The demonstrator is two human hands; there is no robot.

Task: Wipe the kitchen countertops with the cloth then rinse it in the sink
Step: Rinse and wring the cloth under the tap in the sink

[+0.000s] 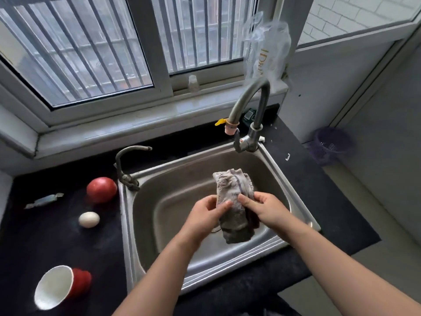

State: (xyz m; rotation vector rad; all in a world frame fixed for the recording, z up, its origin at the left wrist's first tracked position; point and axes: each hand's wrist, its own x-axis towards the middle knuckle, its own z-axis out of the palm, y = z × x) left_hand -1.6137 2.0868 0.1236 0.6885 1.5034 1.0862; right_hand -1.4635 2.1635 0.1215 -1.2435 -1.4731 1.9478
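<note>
On the black countertop (57,242), far left: a tipped red cup (61,286), an egg (89,219), what looks like a tomato (101,189). Over the steel sink (159,213), left hand (205,215) curled round the left edge of the bunched grey cloth (234,201). Cloth upright between both hands. Right hand (266,208) gripping its right edge, thumb in front. Tall faucet (250,106) behind, right.

Two bare forearms, bare left hand (206,215) (and right hand (266,208))
</note>
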